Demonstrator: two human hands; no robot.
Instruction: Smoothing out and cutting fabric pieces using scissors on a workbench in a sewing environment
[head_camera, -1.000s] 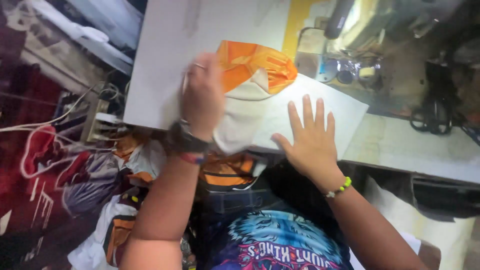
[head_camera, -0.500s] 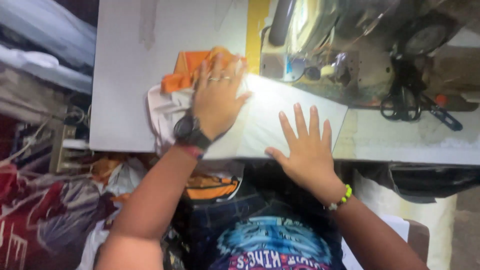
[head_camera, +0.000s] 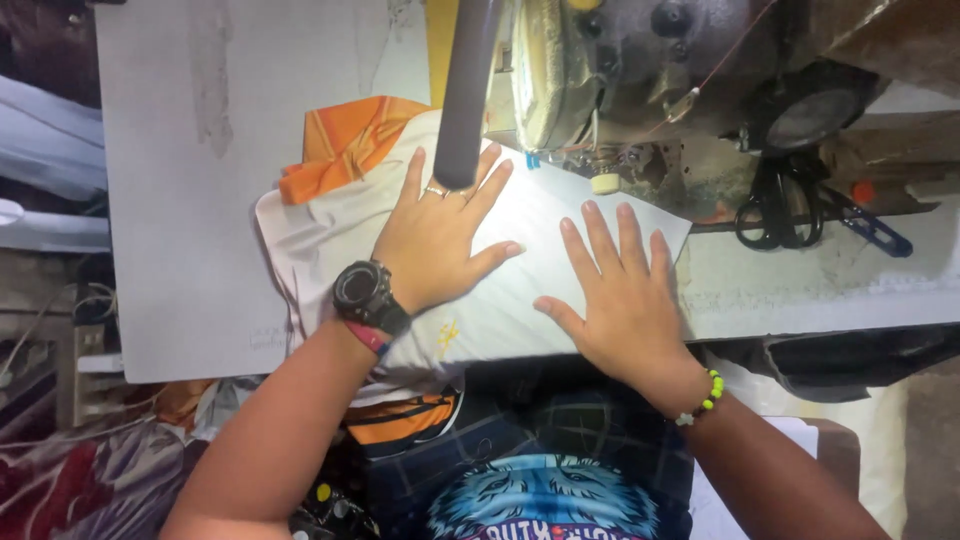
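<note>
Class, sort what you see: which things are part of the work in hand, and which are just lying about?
In use: left hand, right hand, white fabric, orange fabric, sewing machine.
Lying about: black scissors, cloth heap.

Both hands, the left hand (head_camera: 440, 245) and right hand (head_camera: 620, 300), lay flat on the white and orange fabric garment (head_camera: 400, 215) spread on the pale flat table (head_camera: 180, 200). The grey metal sewing machine (head_camera: 640, 70) stood behind them. The black-handled scissors (head_camera: 775, 205) lay to its right.

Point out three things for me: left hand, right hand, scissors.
left hand (head_camera: 440, 245), head view, on the back of the hand flat on the white fabric.
right hand (head_camera: 622, 300), head view, on the back of the hand.
scissors (head_camera: 775, 205), head view, on the black handle loops.
</note>
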